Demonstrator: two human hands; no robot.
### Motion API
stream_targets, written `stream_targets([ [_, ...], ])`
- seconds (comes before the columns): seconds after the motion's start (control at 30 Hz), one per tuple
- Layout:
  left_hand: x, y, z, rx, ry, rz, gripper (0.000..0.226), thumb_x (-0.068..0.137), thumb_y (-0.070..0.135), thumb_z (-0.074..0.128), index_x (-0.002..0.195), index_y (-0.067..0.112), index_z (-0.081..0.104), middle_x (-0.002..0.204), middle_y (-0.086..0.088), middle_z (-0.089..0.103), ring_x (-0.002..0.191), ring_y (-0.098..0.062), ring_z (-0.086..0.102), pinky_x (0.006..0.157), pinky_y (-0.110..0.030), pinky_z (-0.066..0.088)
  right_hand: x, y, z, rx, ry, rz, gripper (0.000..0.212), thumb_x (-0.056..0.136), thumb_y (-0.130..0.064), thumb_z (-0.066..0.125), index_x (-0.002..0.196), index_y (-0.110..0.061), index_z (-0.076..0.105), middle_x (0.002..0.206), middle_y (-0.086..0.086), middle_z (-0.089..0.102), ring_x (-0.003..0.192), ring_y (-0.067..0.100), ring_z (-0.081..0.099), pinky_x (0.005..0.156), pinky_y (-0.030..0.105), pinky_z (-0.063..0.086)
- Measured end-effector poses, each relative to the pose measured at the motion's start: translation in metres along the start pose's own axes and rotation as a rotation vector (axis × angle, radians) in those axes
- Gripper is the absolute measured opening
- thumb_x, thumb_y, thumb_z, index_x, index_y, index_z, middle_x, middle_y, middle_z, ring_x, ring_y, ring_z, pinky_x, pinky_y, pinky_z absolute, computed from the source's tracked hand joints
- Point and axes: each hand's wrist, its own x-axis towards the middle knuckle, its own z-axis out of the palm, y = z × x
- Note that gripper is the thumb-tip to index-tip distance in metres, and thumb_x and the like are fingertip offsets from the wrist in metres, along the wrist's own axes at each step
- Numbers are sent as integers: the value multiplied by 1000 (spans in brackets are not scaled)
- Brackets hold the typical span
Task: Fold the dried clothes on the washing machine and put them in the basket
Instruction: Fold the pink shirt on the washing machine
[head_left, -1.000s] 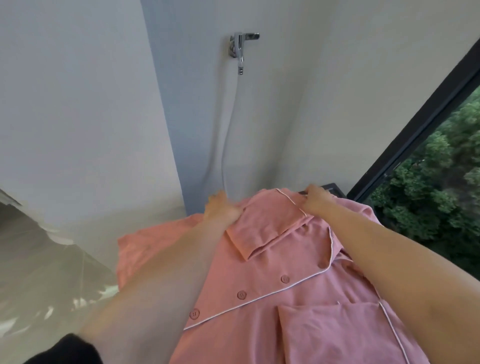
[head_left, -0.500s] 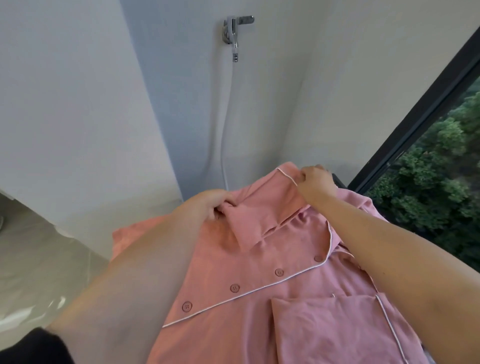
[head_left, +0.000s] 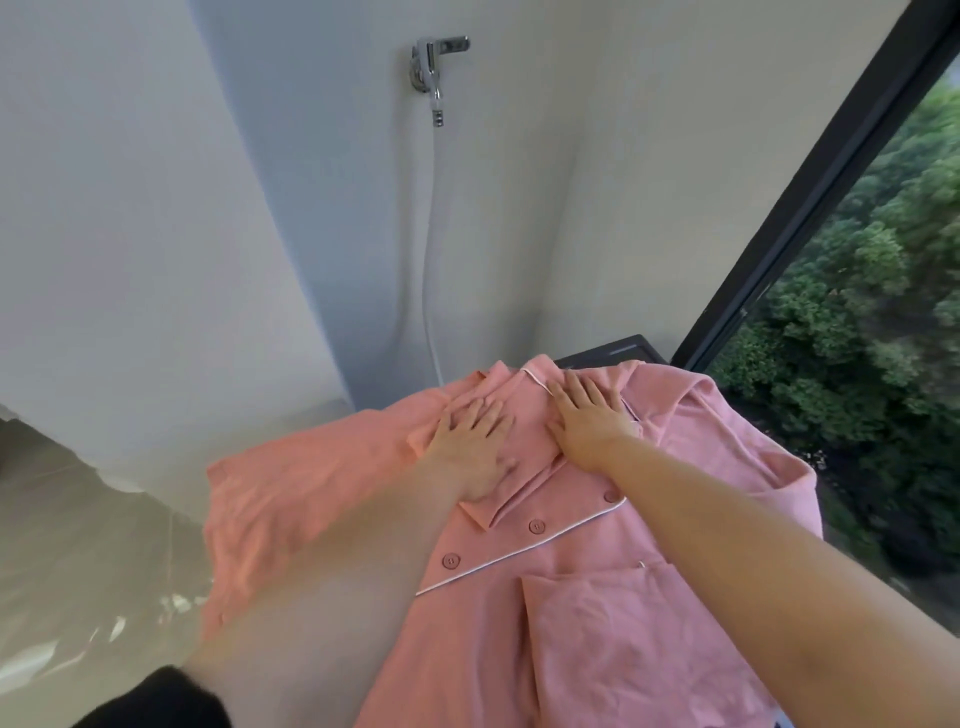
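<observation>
Both hands, left hand and right hand, lie flat and holding nothing on the pink pajama shirt collar, so honestly the draped sleeve could drag it off the washing machine.

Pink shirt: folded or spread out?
Spread out. The pink shirt lies front up, buttons and pocket showing; left hand and right hand flatten its collar.

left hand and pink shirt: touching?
Touching. The head view shows the left hand lying flat, fingers straight, on the pink shirt at its collar.
</observation>
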Motion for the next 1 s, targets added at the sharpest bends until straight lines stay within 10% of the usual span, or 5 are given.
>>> stream_targets([
  [0.33, 3, -20, -1, -241, 182, -55, 71, 93, 29, 46, 152, 27, 6, 160, 6, 3, 147, -15, 4, 119, -40, 10, 16, -27, -23, -4, 98, 55, 64, 90, -12, 44, 149, -11, 18, 158, 13, -2, 146, 30, -1, 118, 46, 4],
  [0.57, -5, -93, -7, -427, -8, -600, 63, 94, 31, 46, 149, 12, 20, 149, -20, 34, 137, -34, 34, 112, -42, 29, 58, -25, -42, -21, -32, -118, 65, 85, -9, 48, 146, -8, 23, 149, 11, 30, 140, 29, 21, 116, 42, 16],
  [0.7, -8, -105, -8, -364, 31, -527, 35, 88, 25, 57, 119, 8, 57, 128, -16, 57, 120, -32, 53, 95, -35, 43, 69, -29, -44, -69, -50, -186, 59, 85, -18, 53, 142, -18, 34, 140, 9, 41, 131, 30, 33, 111, 40, 25],
  [0.83, -11, -103, -11, -348, 234, -455, 30, 79, 16, 66, 107, 13, 56, 116, -12, 60, 111, -29, 56, 86, -33, 43, 72, -31, -51, -173, 0, -192, 36, 79, -20, 62, 115, -17, 56, 119, 6, 57, 116, 26, 49, 98, 34, 36],
  [1.0, -20, -108, -24, -67, 70, -417, 34, 83, 32, 65, 114, 18, 62, 120, -7, 62, 116, -27, 56, 90, -32, 44, 71, -31, -59, -263, 142, -93, 27, 86, -13, 50, 109, -13, 63, 116, 9, 62, 113, 26, 52, 96, 33, 35],
])
